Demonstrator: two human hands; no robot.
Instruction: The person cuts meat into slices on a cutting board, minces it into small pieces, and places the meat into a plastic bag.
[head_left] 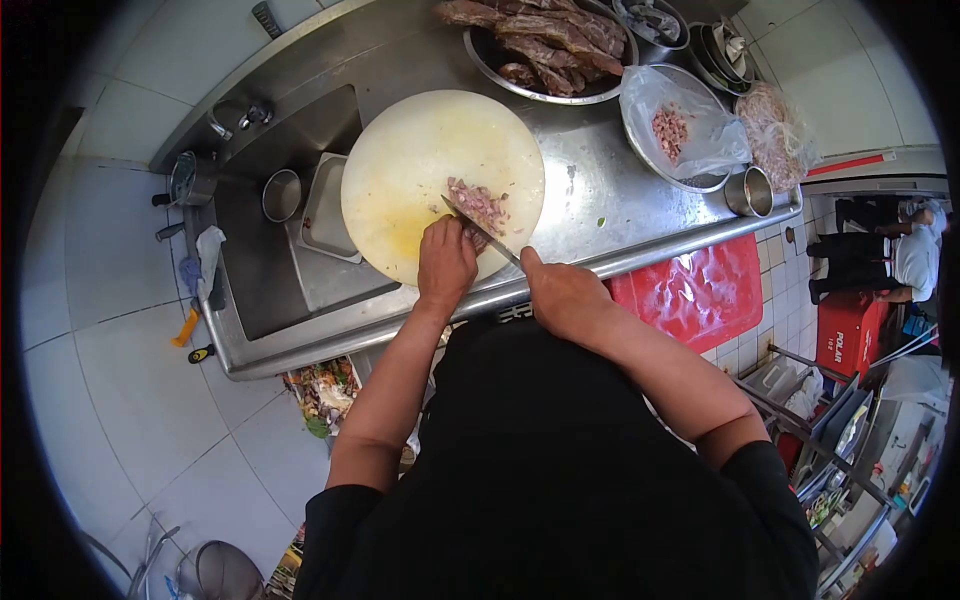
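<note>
My right hand (562,295) is wrapped round the handle of a kitchen knife (488,236), whose blade points up and left across a round white cutting board (420,150). Beside the blade, my left hand (447,258) has its fingers curled and pressed down on a piece of meat (479,241), partly hidden by the fingers and blade. Just beyond the knife lies a small heap of chopped pinkish meat (478,203). A yellow stain marks the board left of my left hand.
Behind the board stands a large bowl (610,97) of dark meat strips. To its right, a plastic-lined bowl (640,140) holds diced meat, near a steel cup (749,192). The sink (255,270) lies left. A person (912,255) stands far right.
</note>
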